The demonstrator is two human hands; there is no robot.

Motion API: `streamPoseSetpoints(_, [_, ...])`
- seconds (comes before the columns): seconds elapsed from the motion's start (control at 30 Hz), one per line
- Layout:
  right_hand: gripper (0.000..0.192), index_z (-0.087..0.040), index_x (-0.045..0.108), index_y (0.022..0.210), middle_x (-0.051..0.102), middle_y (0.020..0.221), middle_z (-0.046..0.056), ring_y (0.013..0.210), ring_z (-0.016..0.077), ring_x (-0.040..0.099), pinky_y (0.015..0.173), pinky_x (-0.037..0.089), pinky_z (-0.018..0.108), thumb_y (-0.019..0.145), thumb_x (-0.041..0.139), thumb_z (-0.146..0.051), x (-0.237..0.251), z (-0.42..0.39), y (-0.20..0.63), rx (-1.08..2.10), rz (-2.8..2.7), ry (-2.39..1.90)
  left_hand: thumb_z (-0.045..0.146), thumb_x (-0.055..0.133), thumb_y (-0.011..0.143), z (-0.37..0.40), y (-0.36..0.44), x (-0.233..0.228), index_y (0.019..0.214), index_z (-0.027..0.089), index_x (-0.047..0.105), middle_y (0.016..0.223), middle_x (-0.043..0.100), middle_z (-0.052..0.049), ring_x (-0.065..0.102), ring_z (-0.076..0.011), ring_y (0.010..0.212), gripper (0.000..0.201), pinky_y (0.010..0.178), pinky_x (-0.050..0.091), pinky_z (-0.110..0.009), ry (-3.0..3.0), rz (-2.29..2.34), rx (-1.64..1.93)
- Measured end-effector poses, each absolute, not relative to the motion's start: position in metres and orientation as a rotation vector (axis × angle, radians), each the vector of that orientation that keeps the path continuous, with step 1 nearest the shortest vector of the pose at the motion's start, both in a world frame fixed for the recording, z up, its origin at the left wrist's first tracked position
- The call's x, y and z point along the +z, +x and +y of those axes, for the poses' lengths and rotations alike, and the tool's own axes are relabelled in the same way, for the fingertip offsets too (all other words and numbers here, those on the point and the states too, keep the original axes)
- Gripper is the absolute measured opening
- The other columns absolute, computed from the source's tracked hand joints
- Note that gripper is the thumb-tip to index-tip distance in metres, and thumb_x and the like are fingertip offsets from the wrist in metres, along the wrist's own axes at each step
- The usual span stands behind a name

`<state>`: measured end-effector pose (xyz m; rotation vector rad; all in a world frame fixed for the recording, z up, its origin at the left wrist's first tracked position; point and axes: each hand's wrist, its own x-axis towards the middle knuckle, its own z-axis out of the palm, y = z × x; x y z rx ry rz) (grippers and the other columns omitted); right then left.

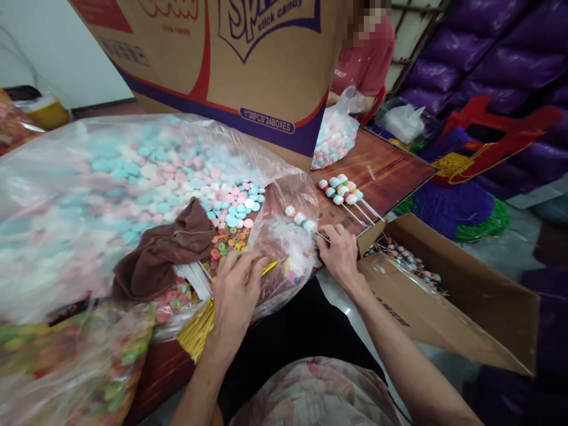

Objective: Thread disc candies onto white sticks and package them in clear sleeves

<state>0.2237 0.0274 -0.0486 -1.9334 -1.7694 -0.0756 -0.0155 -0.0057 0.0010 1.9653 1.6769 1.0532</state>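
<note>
Holding the candy stick (302, 220) by its bare end, your right hand (339, 255) pinches it just right of the open candy bag (266, 236). Your left hand (235, 293) rests curled on that bag's front edge, fingers bent; I cannot tell whether it grips anything. Keep the stick level, and lay it beside the finished sticks (342, 190) on the desk (390, 168) beyond the bag.

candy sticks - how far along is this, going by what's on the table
Done: a small row of finished candy sticks lies on the wooden table. In hand: the right hand holds a stick with three candies; the left hand reaches into the loose candy. Left: a big bag of loose candies is still nearly full.
</note>
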Motion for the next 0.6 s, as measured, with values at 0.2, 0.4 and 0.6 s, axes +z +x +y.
streamPoseSetpoints(0.2, [0.019, -0.021, 0.072, 0.106, 0.066, 0.106, 0.012, 0.095, 0.0276, 0.056, 0.081, 0.036, 0.039, 0.093, 0.063, -0.032, -0.039, 0.006, 0.199, -0.117, -1.824, -1.771, 0.029, 0.067, 0.089, -0.014, 0.035, -0.003, 0.116, 0.024, 0.066, 0.103, 0.064, -0.007, 0.059, -0.0243, 0.097, 0.028, 0.089, 0.049, -0.037, 2.295, 1.426, 0.786])
streamPoseSetpoints(0.4, [0.027, -0.023, 0.071, 0.107, 0.074, 0.096, 0.004, 0.092, 0.0213, 0.063, 0.086, 0.039, 0.036, 0.1, 0.046, -0.015, -0.035, -0.006, 0.197, 0.272, -1.846, -1.557, 0.012, 0.054, 0.091, -0.011, 0.036, -0.016, 0.114, 0.019, 0.064, 0.103, 0.066, -0.011, 0.058, -0.0299, 0.101, 0.026, 0.086, 0.046, -0.042, 2.417, 1.689, 0.494])
streamPoseSetpoints(0.6, [0.017, -0.023, 0.072, 0.104, 0.068, 0.101, 0.009, 0.091, 0.0259, 0.057, 0.079, 0.037, 0.037, 0.092, 0.067, -0.034, -0.041, -0.015, 0.204, 0.067, -1.806, -1.823, 0.013, 0.046, 0.092, 0.01, 0.002, -0.027, 0.102, 0.02, 0.069, 0.098, 0.069, -0.011, 0.062, -0.0283, 0.098, 0.026, 0.087, 0.045, -0.04, 2.263, 1.924, 0.665])
